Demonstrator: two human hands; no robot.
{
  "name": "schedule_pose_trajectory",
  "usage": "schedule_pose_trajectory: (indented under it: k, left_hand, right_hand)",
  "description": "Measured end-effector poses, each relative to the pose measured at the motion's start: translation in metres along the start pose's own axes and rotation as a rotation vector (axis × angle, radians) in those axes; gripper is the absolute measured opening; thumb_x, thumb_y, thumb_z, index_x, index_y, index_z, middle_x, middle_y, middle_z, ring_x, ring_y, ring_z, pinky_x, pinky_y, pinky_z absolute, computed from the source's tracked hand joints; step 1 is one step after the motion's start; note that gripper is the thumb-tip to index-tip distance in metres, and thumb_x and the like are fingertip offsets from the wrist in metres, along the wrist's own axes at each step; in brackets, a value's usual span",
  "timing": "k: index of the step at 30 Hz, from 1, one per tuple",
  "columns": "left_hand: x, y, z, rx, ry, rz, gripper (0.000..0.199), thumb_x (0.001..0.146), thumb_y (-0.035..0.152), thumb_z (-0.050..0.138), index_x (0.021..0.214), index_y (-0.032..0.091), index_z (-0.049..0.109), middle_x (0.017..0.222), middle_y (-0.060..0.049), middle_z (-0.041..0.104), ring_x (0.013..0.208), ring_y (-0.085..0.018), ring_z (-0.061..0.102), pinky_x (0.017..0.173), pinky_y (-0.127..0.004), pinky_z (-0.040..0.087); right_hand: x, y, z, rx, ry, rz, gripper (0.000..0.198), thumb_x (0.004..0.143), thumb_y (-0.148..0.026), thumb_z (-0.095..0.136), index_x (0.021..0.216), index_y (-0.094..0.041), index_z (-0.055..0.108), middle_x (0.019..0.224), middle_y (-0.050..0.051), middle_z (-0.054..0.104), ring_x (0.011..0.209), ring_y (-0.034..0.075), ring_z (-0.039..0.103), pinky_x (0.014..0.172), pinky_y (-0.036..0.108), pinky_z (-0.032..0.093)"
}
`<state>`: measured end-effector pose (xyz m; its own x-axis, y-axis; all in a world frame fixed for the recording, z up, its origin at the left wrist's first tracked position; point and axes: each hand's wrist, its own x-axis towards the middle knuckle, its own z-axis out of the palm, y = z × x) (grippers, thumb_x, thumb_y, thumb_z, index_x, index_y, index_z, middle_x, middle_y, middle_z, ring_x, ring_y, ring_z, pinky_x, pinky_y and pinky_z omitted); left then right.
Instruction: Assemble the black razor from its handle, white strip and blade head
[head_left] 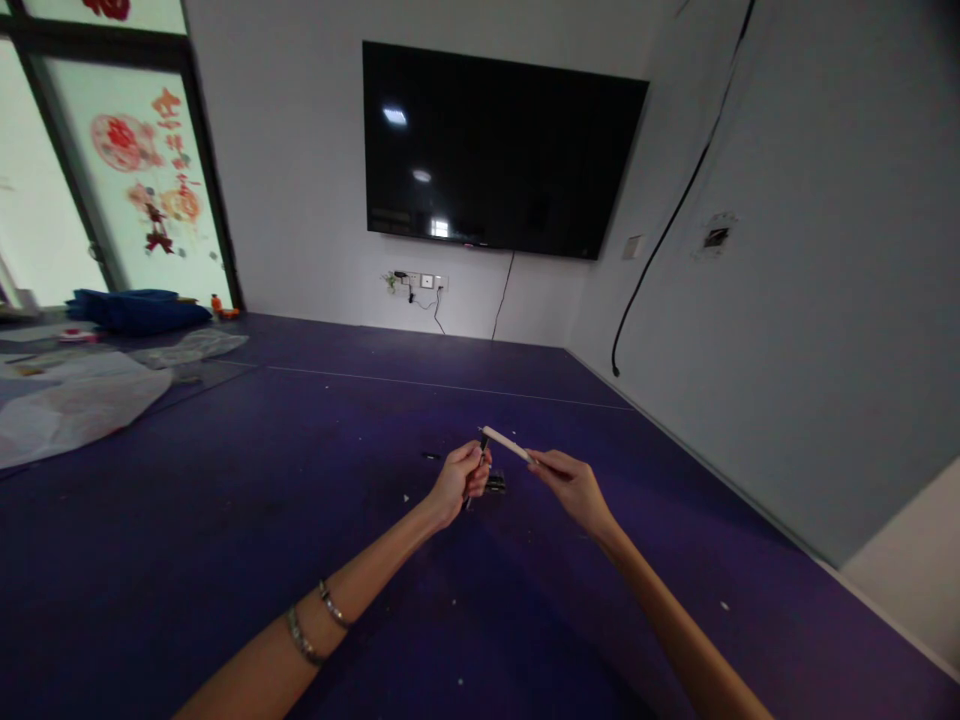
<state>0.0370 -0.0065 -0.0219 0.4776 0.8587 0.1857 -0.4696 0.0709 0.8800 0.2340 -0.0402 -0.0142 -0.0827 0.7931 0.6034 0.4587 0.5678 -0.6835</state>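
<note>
My left hand [455,482] is closed round a slim dark rod-like tool [484,441], whose top pokes out above the fist and whose lower end shows below it. From the right, my right hand [571,484] pinches the near end of a pale, straight stick [507,442]. The stick's far end meets the top of the dark tool, and a small thin tip shows there. Just behind my left fingers a small dark box-like thing [496,484] lies on the purple surface [360,560]. A short black piece [430,456] lies to the left of my left hand.
White specks dot the purple surface. Clear plastic sheeting [90,410] and a dark blue cloth bundle [139,311] lie at the far left. A large black television [502,150] hangs on the back wall above sockets. One black cable [664,235] dangles along the right wall.
</note>
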Motion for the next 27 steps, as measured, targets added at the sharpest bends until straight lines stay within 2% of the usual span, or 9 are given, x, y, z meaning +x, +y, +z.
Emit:
schedule_pose_trajectory:
  k: [4,9,15,22,27]
  left_hand:
    - [-0.002,0.004,0.001,-0.095,0.010,-0.029,0.023,0.082,0.036,0.051,0.074,0.015,0.046,0.048,0.008,0.030,0.036,-0.002,0.020,0.036,-0.015,0.013]
    - [-0.003,0.004,0.002,-0.099,-0.008,-0.066,0.022,0.083,0.034,0.049,0.074,0.014,0.047,0.047,0.007,0.033,0.034,-0.001,0.021,0.035,-0.015,0.012]
    - [-0.002,0.005,0.002,-0.159,-0.029,-0.037,0.020,0.083,0.031,0.048,0.074,0.014,0.047,0.047,0.007,0.032,0.035,-0.002,0.022,0.035,-0.015,0.014]
    - [-0.003,0.005,0.003,-0.094,-0.013,-0.065,0.023,0.083,0.035,0.049,0.074,0.014,0.047,0.048,0.007,0.033,0.034,-0.001,0.021,0.035,-0.015,0.013]
    - [-0.001,0.008,0.002,-0.055,-0.002,0.020,0.025,0.079,0.038,0.054,0.074,0.015,0.047,0.049,0.008,0.032,0.037,-0.002,0.022,0.037,-0.016,0.015]
  right_hand:
    - [-0.001,0.006,-0.004,-0.007,0.020,-0.005,0.025,0.078,-0.033,0.058,0.095,-0.020,0.070,0.083,0.008,0.067,0.076,0.019,0.060,0.067,0.030,0.045]
    - [0.001,-0.003,0.001,-0.008,0.029,-0.036,0.026,0.079,-0.034,0.057,0.097,-0.020,0.070,0.083,0.007,0.067,0.076,0.018,0.060,0.067,0.029,0.046]
    - [-0.001,0.004,-0.003,-0.008,0.008,-0.046,0.027,0.079,-0.034,0.057,0.097,-0.019,0.070,0.081,0.008,0.066,0.074,0.018,0.059,0.066,0.028,0.046]
    - [0.001,-0.006,0.000,-0.005,0.005,-0.062,0.026,0.079,-0.035,0.056,0.097,-0.021,0.070,0.083,0.008,0.066,0.075,0.018,0.059,0.066,0.029,0.046]
    - [0.000,-0.003,-0.003,-0.013,0.016,0.009,0.027,0.077,-0.036,0.057,0.095,-0.020,0.070,0.083,0.008,0.067,0.075,0.019,0.059,0.065,0.030,0.046]
